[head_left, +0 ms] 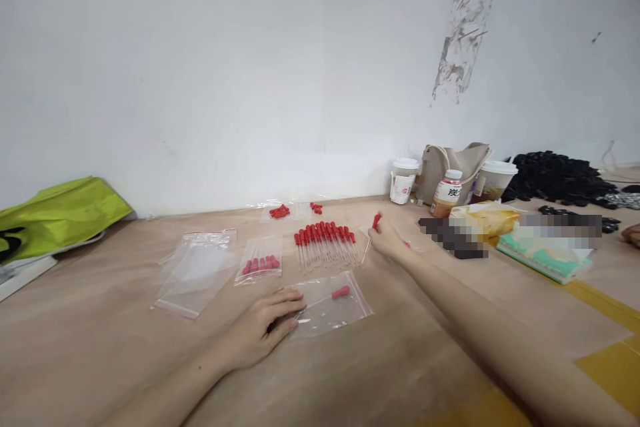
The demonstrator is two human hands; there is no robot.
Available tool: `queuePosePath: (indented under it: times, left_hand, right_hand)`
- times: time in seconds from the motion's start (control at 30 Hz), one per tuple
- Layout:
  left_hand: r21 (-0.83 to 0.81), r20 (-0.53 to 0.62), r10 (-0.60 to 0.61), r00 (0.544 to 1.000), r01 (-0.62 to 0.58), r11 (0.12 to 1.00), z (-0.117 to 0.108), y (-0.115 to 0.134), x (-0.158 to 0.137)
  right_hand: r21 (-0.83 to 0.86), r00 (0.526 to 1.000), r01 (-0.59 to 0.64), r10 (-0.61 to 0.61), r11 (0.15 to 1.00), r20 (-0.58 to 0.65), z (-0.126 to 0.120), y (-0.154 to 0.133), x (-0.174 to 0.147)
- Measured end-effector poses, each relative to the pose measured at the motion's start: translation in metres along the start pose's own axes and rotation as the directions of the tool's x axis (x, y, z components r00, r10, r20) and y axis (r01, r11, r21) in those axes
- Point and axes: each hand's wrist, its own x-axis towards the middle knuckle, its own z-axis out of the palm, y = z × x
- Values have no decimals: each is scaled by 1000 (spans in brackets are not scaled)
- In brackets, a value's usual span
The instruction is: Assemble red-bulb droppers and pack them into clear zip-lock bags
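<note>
My left hand [273,323] rests on the table with fingers stretched out and thumb apart. Its fingertips touch the left edge of a clear zip bag [317,328], where a dropper with a red bulb [341,292] lies. Farther right, my right hand [387,240] is closed on a dropper [377,220] whose red bulb sticks up above the fingers; a thin stem shows below. Between the hands, a row of droppers with red bulbs [325,232] lies side by side, glass stems pointing toward me. Another zip bag [259,247] holds several red bulbs.
Flat clear bags [197,273] lie at left, near a lime-green bag [65,213]. Small red pieces [279,211] lie near the wall. At right stand a paper cup [404,180], a bottle [447,195], a beige handbag [435,167] and a tissue pack [540,257]. Another person's hand [633,235] shows at the right edge.
</note>
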Motion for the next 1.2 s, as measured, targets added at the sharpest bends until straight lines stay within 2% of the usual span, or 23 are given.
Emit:
queuePosePath:
  times: [0.07, 0.13, 0.23, 0.5, 0.63, 0.7, 0.77, 0.83, 0.9, 1.0, 1.13, 1.2]
  left_hand:
    - [14, 15, 11, 1000, -11, 1000, -1, 1, 1]
    - [27, 25, 12, 1000, -12, 1000, -1, 0, 1]
    - [41, 36, 5, 999, -7, 999, 0, -1, 0]
    - [36, 26, -15, 1000, 14, 999, 1, -3, -2]
    - [32, 39, -22, 999, 20, 999, 1, -4, -2]
    - [32, 40, -24, 999, 22, 999, 2, -4, -2]
    - [31, 30, -28, 999, 27, 999, 2, -4, -2]
    - [28, 14, -42, 999, 42, 999, 2, -2, -2]
    - [23, -1, -59, 998, 59, 998, 1, -1, -2]
    - [27, -1, -75, 997, 75, 997, -1, 1, -2]
    - [40, -1, -85, 996, 85, 996, -1, 2, -2]
    - [39, -14, -77, 997, 78, 996, 0, 1, -2]
  right_hand:
    - [241, 998, -56, 55, 969, 12, -6, 8, -16]
    - [490, 995, -99, 103, 866, 19, -7, 17, -33]
    - [685, 991, -101, 134, 721, 5, -2, 25, -54]
    - [796, 955, -262, 264, 545, 133, 9, 12, -74]
    - [816, 942, -331, 208, 473, 261, 12, 6, -81]
    - [782, 929, -367, 161, 504, 333, 10, 6, -83]
    - [700, 908, -382, 104, 604, 406, 6, 8, -85]
    - [602, 879, -352, 33, 716, 475, 2, 10, -86]
    - [551, 859, -293, -38, 781, 511, -1, 11, -87]
    - [550, 853, -224, -110, 805, 510, 2, 10, -87]
    - [516, 889, -68, -184, 854, 420, 8, 3, -90]
    - [488, 871, 22, -256, 873, 419, 10, 0, -93]
